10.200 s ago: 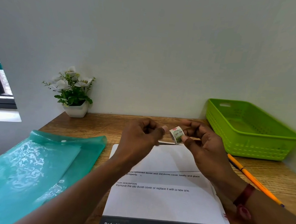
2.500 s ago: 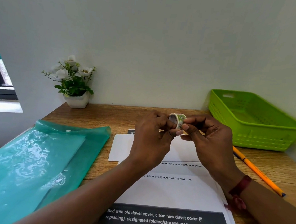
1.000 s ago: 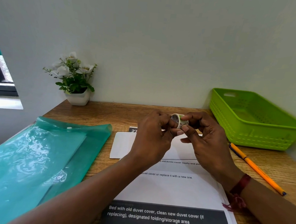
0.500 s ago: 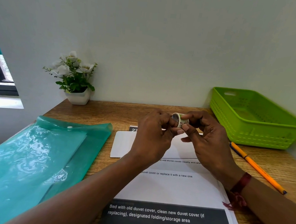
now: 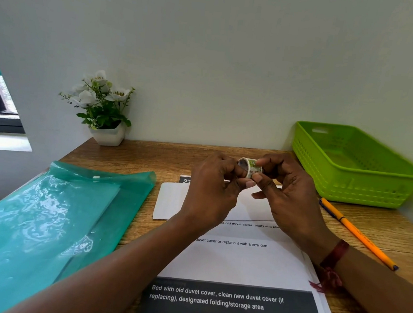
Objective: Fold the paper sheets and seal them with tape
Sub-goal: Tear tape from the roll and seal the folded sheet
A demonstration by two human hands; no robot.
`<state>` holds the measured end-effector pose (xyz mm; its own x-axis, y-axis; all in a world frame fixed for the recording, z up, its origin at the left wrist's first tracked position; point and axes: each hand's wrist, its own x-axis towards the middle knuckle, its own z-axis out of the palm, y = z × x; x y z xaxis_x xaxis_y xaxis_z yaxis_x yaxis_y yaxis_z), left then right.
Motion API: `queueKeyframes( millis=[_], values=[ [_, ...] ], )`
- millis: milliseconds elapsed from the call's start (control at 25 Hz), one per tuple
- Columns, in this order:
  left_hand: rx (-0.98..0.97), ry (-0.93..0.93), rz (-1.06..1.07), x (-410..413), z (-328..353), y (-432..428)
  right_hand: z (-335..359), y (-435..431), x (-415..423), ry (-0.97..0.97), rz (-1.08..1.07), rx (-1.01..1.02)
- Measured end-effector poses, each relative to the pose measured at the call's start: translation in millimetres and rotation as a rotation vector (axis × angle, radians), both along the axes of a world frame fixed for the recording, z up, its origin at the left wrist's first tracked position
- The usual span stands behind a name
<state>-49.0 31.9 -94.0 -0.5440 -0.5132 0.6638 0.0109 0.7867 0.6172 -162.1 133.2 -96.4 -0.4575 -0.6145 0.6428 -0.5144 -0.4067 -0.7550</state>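
A small roll of patterned tape [image 5: 250, 166] is held up above the desk between both hands. My right hand [image 5: 289, 202] grips the roll with thumb and fingers curled round it. My left hand [image 5: 212, 192] pinches at the roll's near edge with thumb and fingertips. Below the hands lies a folded white sheet [image 5: 171, 201] on top of printed paper sheets [image 5: 240, 263] with a dark banner of white text. No pulled-out strip of tape shows.
A teal plastic document folder [image 5: 50, 219] lies at the left of the wooden desk [image 5: 162, 157]. A green plastic basket [image 5: 350, 167] stands at the back right, an orange pencil [image 5: 357, 232] beside it. A small white flowerpot [image 5: 106, 134] sits against the wall.
Ten seconds ago the hands were apart with the roll in the right hand; now both hands meet on the roll. Over the last second they have barely moved.
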Motion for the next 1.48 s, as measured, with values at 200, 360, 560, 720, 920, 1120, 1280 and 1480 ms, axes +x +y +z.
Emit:
queueKeyframes(
  millis=[200, 360, 560, 720, 920, 1120, 1280, 1480],
  values=[
    [-0.004, -0.002, 0.012, 0.8, 0.3, 0.9, -1.0, -0.9, 0.0, -0.022, 0.007, -0.001],
    [-0.007, -0.009, 0.026, 0.6, 0.2, 0.0, -1.0, -0.3, -0.9, -0.018, 0.01, 0.007],
    [-0.01, -0.01, 0.018, 1.1, 1.3, 0.8, -1.7, 0.0, -1.3, -0.025, -0.009, -0.007],
    [0.016, 0.009, 0.007, 0.6, 0.9, 1.1, -2.0, -1.1, -0.8, -0.034, -0.012, -0.022],
    [-0.008, -0.008, 0.021, -0.8, -1.0, -0.8, -1.2, -0.4, -0.1, -0.015, -0.02, -0.012],
    [-0.028, -0.027, 0.036, -0.3, -1.1, -0.5, -2.1, -1.1, 1.0, -0.019, -0.028, -0.005],
    [-0.007, 0.0, 0.028, 0.6, 0.0, 0.9, -2.9, -1.3, 1.5, -0.018, -0.026, -0.003],
    [0.008, 0.004, 0.016, 0.2, -0.5, 0.5, -3.3, -1.3, 0.9, -0.036, -0.022, -0.012]
  ],
)
